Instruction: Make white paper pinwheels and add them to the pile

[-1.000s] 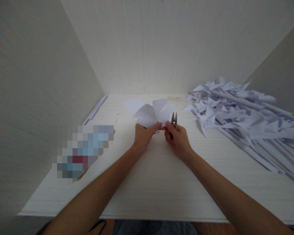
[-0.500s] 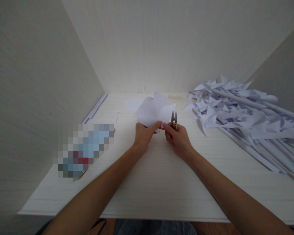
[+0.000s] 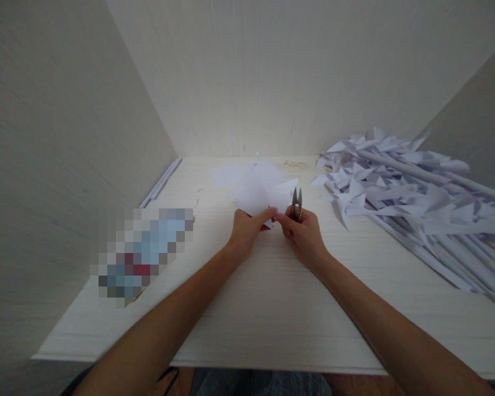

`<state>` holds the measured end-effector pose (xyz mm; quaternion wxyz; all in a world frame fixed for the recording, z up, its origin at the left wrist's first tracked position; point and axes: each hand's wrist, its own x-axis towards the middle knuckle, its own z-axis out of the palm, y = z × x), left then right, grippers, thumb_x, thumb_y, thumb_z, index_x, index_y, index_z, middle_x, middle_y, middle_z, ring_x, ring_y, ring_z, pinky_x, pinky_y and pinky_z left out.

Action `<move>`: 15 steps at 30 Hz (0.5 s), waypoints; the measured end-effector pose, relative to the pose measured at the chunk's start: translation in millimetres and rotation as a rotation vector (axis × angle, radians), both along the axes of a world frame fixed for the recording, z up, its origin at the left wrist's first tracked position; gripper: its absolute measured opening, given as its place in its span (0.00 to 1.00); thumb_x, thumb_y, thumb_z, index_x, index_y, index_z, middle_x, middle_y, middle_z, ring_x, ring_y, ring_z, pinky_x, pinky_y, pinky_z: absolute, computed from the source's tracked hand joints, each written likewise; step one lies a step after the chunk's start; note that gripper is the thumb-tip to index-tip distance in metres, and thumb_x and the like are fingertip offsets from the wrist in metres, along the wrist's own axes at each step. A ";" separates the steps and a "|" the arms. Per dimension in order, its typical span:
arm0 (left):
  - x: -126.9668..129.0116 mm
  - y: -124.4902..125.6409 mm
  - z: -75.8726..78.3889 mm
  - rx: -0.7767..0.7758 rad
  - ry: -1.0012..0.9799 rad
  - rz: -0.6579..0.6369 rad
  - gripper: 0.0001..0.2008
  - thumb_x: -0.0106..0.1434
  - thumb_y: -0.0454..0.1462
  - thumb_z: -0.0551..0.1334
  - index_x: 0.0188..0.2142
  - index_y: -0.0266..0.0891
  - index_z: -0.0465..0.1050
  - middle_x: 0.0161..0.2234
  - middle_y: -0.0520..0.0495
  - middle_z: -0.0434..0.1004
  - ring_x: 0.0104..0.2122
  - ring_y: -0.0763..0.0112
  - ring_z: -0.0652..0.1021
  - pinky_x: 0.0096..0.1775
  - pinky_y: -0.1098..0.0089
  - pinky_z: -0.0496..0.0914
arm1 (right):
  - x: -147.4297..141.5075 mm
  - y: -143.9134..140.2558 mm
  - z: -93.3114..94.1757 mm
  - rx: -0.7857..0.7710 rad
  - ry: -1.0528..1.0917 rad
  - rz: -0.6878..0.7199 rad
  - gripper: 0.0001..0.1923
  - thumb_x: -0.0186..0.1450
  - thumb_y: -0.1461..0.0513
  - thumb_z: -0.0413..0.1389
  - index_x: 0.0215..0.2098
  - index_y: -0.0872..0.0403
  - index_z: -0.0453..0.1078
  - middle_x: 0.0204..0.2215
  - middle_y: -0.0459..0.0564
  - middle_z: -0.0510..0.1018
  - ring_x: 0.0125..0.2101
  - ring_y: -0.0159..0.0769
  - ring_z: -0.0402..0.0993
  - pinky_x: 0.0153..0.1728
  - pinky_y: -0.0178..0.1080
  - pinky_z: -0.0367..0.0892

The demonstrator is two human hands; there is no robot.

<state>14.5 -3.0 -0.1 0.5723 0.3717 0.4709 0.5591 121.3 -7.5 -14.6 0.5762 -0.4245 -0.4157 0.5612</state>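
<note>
My left hand [image 3: 244,235] is closed on a white paper pinwheel [image 3: 258,184], thumb stretched towards its right side. The folded blades spread above the fingers and look a little blurred. My right hand [image 3: 306,235] is closed round a pair of thread snips [image 3: 297,202], whose two pointed blades stick up and stand slightly apart. Its thumb and forefinger meet the left fingertips at the pinwheel's lower edge. Whatever small part is pinched there is hidden.
At the right lies a heap of paper pinwheels [image 3: 355,192] with rolled paper sticks [image 3: 449,247]. A paper sheet [image 3: 225,175] lies behind my left hand, white strips [image 3: 160,184] along the left wall. A pixelated object [image 3: 148,253] is at the left. Walls enclose the table [image 3: 272,313].
Both hands have shifted slightly to the right. The pinwheel has turned a little, and the snips have moved slightly right with my right hand.
</note>
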 end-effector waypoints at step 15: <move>-11.0 9.8 13.2 -0.009 -0.349 0.219 0.07 0.46 0.30 0.64 0.27 0.34 0.70 0.22 0.53 0.74 0.23 0.75 0.75 0.26 0.75 0.68 | -11.1 -13.8 0.6 0.029 -0.184 0.312 0.18 0.58 0.50 0.51 0.29 0.57 0.67 0.15 0.39 0.62 0.14 0.23 0.53 0.15 0.32 0.46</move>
